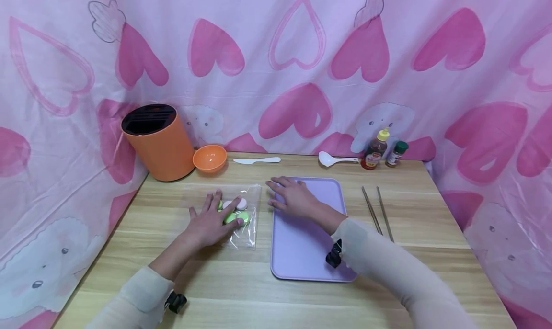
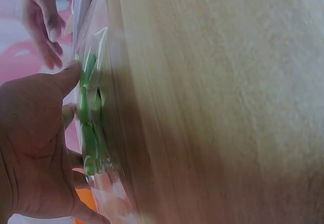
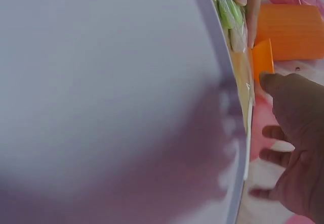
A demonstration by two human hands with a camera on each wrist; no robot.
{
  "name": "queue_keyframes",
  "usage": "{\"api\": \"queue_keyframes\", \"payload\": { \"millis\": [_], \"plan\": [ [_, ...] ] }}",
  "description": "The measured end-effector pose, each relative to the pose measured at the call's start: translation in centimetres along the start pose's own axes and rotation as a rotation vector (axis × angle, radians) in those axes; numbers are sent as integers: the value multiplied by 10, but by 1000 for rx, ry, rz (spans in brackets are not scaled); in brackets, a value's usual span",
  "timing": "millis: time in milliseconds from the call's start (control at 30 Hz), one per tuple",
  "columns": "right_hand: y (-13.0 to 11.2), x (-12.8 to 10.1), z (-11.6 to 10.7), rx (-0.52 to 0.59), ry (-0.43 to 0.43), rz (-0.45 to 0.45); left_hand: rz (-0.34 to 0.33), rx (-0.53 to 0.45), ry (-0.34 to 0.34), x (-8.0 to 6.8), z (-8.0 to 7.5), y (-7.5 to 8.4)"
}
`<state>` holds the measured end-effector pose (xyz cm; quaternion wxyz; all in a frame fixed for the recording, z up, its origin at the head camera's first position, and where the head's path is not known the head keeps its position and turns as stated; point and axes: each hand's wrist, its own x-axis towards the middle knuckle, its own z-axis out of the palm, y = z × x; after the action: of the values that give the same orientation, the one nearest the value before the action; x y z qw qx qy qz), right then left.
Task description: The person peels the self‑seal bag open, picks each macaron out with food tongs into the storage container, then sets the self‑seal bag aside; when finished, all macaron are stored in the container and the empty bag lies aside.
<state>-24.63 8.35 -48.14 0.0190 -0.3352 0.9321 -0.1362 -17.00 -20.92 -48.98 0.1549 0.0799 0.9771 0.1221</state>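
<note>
My left hand [image 1: 212, 222] lies spread on a clear plastic bag [image 1: 247, 238] on the table. Inside the bag are several round pieces, some green [image 1: 243, 217] and some pale pink [image 1: 241, 204]; the fingers cover part of them. In the left wrist view, the thumb and fingertips touch the bag beside its green pieces [image 2: 90, 102]. My right hand [image 1: 294, 197] hovers above the upper left part of a lilac tray [image 1: 302, 252], fingers apart and holding nothing. Its shadow falls on the tray in the right wrist view.
Along the back stand an orange knife block [image 1: 161, 149], an orange bowl [image 1: 210, 158], a white knife [image 1: 257, 160], a white ladle [image 1: 329, 159], a sauce bottle [image 1: 374, 152] and a green-capped jar [image 1: 396, 154]. Metal chopsticks [image 1: 372, 209] lie right of the tray.
</note>
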Motion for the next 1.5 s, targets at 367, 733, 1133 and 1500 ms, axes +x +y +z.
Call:
{"api": "queue_keyframes", "payload": {
  "millis": [367,733,1133,1500],
  "plan": [
    [-7,50,18,111,106,-100,2,-6,0,1,0,1],
    [-10,65,25,92,96,-18,-5,-10,-1,-1,-2,6],
    [-8,68,32,17,123,12,-11,-20,-12,-2,-4,7],
    [-7,73,34,77,132,17,-21,-19,-14,1,-2,5]
  ]
}}
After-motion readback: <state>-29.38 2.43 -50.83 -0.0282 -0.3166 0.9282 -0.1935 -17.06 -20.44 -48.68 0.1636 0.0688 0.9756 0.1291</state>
